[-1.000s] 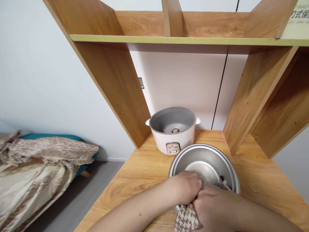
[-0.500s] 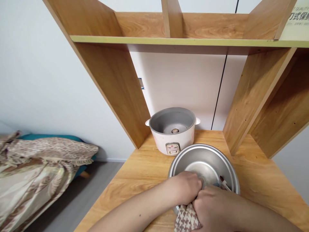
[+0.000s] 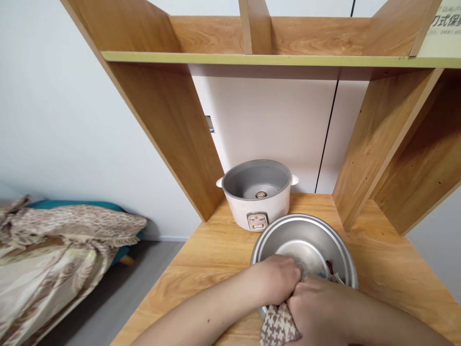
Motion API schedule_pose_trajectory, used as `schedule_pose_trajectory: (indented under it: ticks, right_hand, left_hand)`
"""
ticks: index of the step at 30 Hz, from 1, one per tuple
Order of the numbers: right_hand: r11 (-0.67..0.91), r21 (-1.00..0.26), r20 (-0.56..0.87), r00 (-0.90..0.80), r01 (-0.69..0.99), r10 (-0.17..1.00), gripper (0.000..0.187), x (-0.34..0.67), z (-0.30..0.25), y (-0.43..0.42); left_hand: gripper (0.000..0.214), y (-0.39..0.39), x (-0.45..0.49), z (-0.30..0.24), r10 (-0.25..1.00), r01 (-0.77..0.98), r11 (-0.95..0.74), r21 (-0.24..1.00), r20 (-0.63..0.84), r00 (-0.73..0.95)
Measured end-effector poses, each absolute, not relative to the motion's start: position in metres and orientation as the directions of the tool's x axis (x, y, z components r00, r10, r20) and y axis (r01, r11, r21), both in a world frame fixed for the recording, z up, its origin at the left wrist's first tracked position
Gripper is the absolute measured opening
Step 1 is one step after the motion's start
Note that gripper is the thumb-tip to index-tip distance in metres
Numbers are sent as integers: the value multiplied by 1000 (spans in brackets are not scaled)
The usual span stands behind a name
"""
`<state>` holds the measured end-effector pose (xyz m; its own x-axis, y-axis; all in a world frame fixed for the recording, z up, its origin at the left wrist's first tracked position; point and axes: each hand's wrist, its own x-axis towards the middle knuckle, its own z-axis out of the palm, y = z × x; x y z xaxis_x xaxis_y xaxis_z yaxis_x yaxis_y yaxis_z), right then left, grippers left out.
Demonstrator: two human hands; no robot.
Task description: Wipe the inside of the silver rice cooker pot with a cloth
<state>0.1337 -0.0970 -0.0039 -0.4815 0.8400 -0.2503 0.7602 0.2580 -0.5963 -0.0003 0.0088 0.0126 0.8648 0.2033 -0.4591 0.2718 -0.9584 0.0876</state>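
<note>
A brown-and-white houndstooth cloth (image 3: 278, 327) is bunched between my hands and hangs over the near rim of a metal inner pot (image 3: 321, 235). My left hand (image 3: 283, 276) is closed at the upper end of the cloth, above the pot's near side. Pressed up against it, my right hand (image 3: 317, 305) is closed around the cloth too. Both sets of fingertips are hidden. Behind my right hand, a small item with dark red and white parts (image 3: 336, 278) shows inside the pot; its kind is unclear.
Behind the metal pot stands a white rice cooker body (image 3: 261, 211), lidless, with its heating plate visible. Wooden shelf uprights (image 3: 162, 139) flank the wooden desk (image 3: 201, 269), and a shelf board (image 3: 266, 58) crosses above. A cloth-covered piece of furniture (image 3: 68, 240) is at left.
The red-and-white item in the pot has shifted slightly and shows less beside my right hand. Both hands and the cloth stay almost in place.
</note>
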Motion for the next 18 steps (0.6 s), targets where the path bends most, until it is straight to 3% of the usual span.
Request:
schedule_pose_trajectory:
  ticks: [10, 18]
  right_hand:
    - [216, -550, -347, -456, 807, 820, 70, 129, 6, -96]
    - [236, -555, -349, -481, 797, 804, 53, 132, 3, -96]
  left_hand:
    - [23, 8, -1, 12, 208, 274, -959, 78, -468, 859]
    - [28, 5, 1, 19, 209, 274, -960, 57, -502, 839]
